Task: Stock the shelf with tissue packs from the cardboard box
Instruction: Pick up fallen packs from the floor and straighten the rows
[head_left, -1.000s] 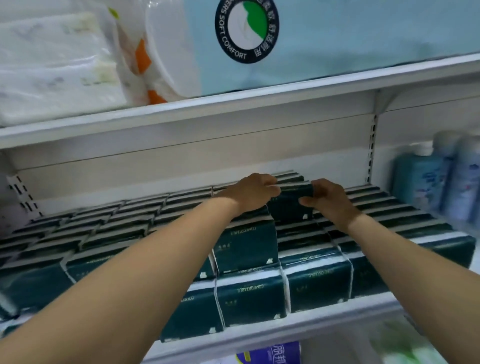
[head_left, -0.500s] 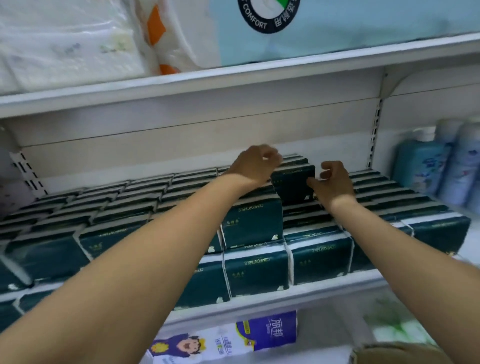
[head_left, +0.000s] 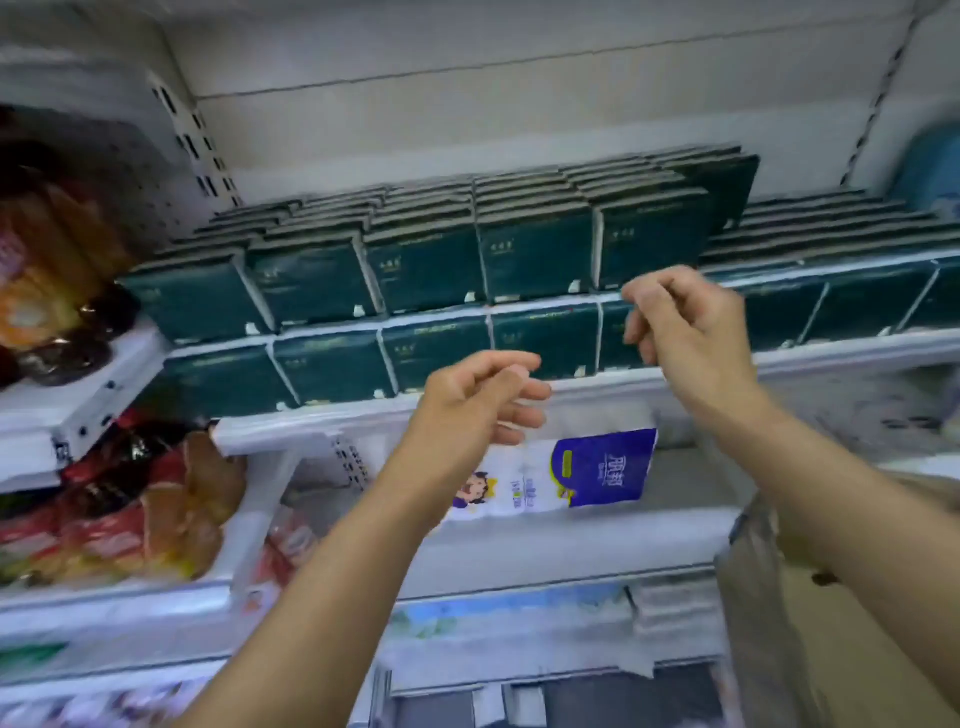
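Dark green tissue packs (head_left: 426, 265) stand in two layers along the white shelf (head_left: 831, 353); the upper layer ends at its right with one pack (head_left: 727, 182) at the back. My left hand (head_left: 483, 410) hangs in front of the shelf's edge with loosely curled fingers and holds nothing. My right hand (head_left: 685, 322) is higher and to the right, fingers loosely curled, also without anything in it, just in front of the lower row of packs. The cardboard box (head_left: 810, 639) shows at the bottom right, partly behind my right forearm.
A white-and-purple tissue package (head_left: 571, 473) lies on the shelf below. Orange and red snack bags (head_left: 130, 509) fill the left-hand shelves. A blue bottle (head_left: 930, 166) stands at the far right. A perforated upright (head_left: 197, 140) bounds the shelf at the left.
Both hands let go of the pack at the back of the upper layer and drew back toward me, now empty. The view has dropped and swung left; the frame is blurred by motion.
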